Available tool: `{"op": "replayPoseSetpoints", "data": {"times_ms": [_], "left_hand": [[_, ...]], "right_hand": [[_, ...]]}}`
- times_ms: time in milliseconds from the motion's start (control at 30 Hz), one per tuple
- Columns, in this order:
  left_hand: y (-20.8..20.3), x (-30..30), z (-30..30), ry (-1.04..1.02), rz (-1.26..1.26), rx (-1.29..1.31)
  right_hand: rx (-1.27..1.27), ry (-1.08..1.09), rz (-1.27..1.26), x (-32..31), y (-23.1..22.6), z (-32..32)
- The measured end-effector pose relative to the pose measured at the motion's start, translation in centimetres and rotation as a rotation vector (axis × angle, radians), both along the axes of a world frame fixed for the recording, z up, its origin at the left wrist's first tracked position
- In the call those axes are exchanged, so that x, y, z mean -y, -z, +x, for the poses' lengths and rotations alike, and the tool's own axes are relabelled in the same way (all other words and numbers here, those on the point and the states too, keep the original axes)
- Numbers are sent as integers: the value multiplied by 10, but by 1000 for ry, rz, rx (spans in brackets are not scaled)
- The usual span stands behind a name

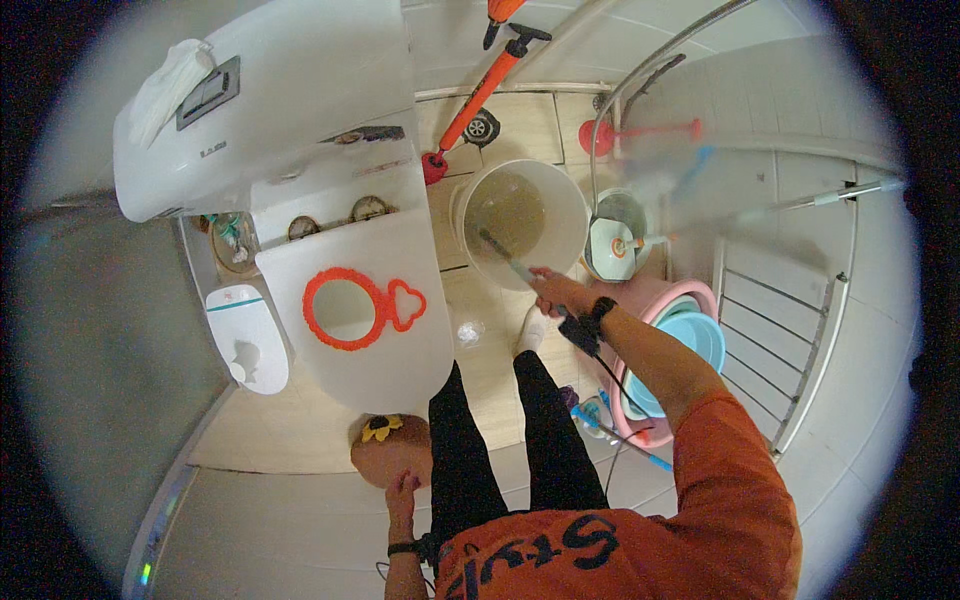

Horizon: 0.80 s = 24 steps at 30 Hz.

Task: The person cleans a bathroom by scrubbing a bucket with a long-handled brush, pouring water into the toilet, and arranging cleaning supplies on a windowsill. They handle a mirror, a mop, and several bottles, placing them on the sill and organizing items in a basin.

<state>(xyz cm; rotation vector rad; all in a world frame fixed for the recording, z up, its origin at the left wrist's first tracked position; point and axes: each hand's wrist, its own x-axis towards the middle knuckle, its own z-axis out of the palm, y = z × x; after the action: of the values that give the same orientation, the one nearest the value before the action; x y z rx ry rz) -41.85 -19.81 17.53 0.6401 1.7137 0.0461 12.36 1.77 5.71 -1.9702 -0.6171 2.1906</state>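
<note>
My right hand (pixel 562 291) is closed around a slim, light grey stick-like tool (pixel 515 265). Its dark far end reaches over the near rim and into a big white bucket (pixel 575 215), which holds murky water. What kind of tool it is, I cannot make out. Low on the left, my left hand (pixel 402 492) has its fingers curled at the near edge of a rounded brown item (pixel 385 455) with a yellow sunflower on it. That item hangs or lies beside my left leg.
A white toilet (pixel 400 260) with an orange-rimmed seat handle stands left. Behind the bucket are an orange plunger pump (pixel 480 105) and a floor drain (pixel 481 128). To the right stand a smaller bucket (pixel 640 215), nested basins (pixel 690 350) and a metal rack (pixel 770 310). A waste bin (pixel 250 340) is far left.
</note>
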Motion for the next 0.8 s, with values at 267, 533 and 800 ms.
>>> {"op": "replayPoseSetpoints", "data": {"times_ms": [267,533,800], "left_hand": [[1,0,-3,-148,-59,9],[15,-38,57,93,-5,65],[-6,-64,142,-164,-353,398]], "right_hand": [[604,-308,393,63,34,51],[-593,789,-258,64,9,3],[-660,1080,-320,122,-72,31]]}}
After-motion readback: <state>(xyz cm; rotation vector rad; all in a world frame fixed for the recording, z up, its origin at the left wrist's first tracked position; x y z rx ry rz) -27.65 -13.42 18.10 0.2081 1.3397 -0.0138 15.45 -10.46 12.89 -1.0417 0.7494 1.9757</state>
